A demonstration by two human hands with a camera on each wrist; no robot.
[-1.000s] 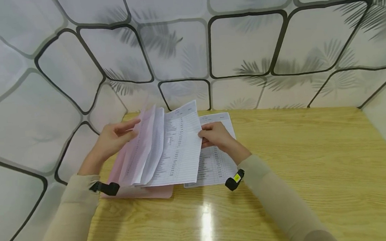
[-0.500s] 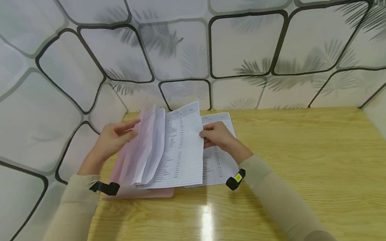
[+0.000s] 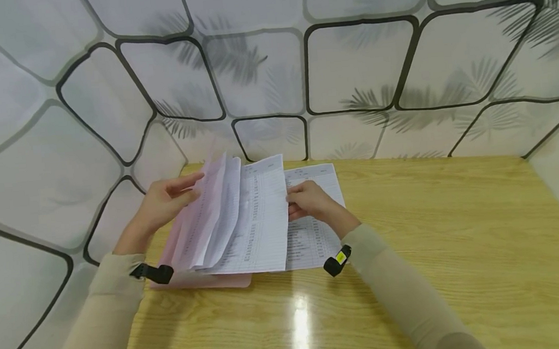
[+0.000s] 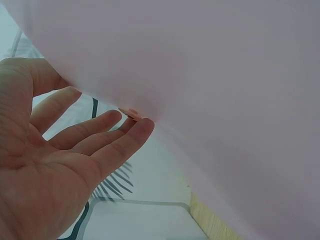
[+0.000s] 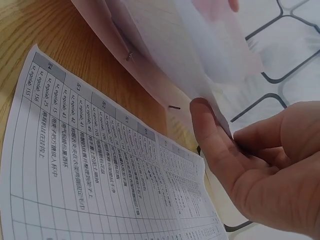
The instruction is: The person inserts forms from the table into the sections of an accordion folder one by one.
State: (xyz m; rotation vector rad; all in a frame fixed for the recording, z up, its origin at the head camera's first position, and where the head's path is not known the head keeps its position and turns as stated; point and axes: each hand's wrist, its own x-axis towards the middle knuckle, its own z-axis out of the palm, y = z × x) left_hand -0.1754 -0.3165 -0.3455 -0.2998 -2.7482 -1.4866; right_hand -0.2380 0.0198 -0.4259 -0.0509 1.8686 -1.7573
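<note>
White page: I see this page [image 3: 263, 219] near the middle of the head view, toward 7 o'clock. It is the middle of my clock.
Right hand: at 3 o'clock, this hand [image 3: 313, 199] pinches the page's edge between thumb and fingers.
Left hand: at 9 o'clock, this hand [image 3: 162, 204] is spread, fingers mostly straight. I see fingertips touching the edge of the pink flap [image 4: 225, 90].
Pink folder: its bottom edge [image 3: 209, 282] shows on the table [image 3: 437, 239] at 7 o'clock.
Other page: at 4 o'clock, a printed page [image 3: 316, 243] lies flat, partly behind the white page.
Wrist bands: I see black ones on the left [image 3: 154, 273] and right [image 3: 336, 264].
Wall: at 12 o'clock, it [image 3: 350, 70] has dark lines and gray leaves.
</note>
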